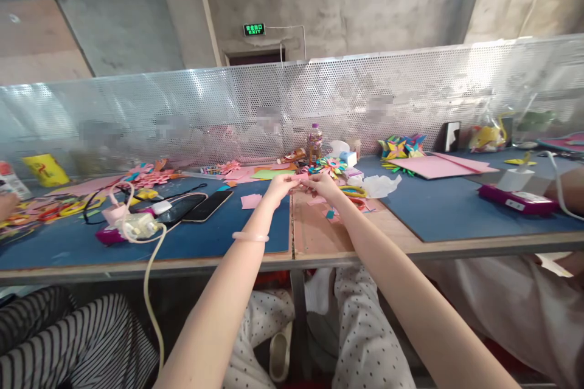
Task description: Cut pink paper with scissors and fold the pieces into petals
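Observation:
Both arms reach out over the worktable, and the hands meet near its middle. My left hand [281, 186] and my right hand [322, 185] pinch a small piece of pink paper [300, 177] between them. A pale bangle [250, 236] circles the left wrist. Left of the hands, small pink paper squares [250, 201] lie on the blue mat. Yellow-handled scissors [353, 191] rest just right of my right hand, with paper scraps around them. A folded paper flower [332, 166] in several colours sits behind that hand. The fingertips are small in view, so the paper's folds cannot be made out.
A drink bottle [314, 144] stands behind the hands before a perforated metal screen [219, 103]. Phones [207, 206] and a power strip [112, 234] with cables lie at left. Pink sheets [438, 165] and another power strip [517, 200] are at right. People sit on both sides.

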A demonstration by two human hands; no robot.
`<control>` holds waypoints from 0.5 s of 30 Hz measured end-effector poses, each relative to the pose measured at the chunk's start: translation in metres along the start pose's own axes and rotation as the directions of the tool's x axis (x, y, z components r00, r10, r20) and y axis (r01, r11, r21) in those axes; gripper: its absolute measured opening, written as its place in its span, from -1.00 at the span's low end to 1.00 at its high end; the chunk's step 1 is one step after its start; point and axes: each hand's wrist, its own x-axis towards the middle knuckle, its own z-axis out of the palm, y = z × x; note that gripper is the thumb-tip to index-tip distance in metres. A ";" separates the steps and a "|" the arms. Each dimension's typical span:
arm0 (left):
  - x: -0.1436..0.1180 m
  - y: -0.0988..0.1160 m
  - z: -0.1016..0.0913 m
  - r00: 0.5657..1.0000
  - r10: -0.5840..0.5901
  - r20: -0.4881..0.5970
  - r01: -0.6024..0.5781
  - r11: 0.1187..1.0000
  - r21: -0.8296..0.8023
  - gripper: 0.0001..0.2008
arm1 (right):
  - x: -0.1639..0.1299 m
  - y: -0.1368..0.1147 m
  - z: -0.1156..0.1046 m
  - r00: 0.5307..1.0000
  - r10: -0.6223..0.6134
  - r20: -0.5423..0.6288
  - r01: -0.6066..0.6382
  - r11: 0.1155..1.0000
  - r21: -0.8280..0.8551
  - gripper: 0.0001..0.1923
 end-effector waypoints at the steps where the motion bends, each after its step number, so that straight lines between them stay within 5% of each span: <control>1: 0.001 -0.001 0.000 1.000 0.006 -0.014 -0.006 1.000 0.000 -0.68 | 0.000 0.000 0.000 1.000 0.005 0.004 -0.005 1.000 0.013 -0.67; 8: 0.006 -0.007 -0.001 0.987 0.065 -0.150 -0.061 0.998 0.029 -0.76 | 0.002 0.004 0.003 0.999 0.011 -0.042 -0.010 1.000 0.021 -0.80; 15: -0.002 0.003 0.004 0.998 -0.018 -0.052 0.017 1.000 -0.025 -0.66 | 0.006 0.007 -0.001 0.993 -0.018 -0.121 0.006 0.995 -0.098 -0.84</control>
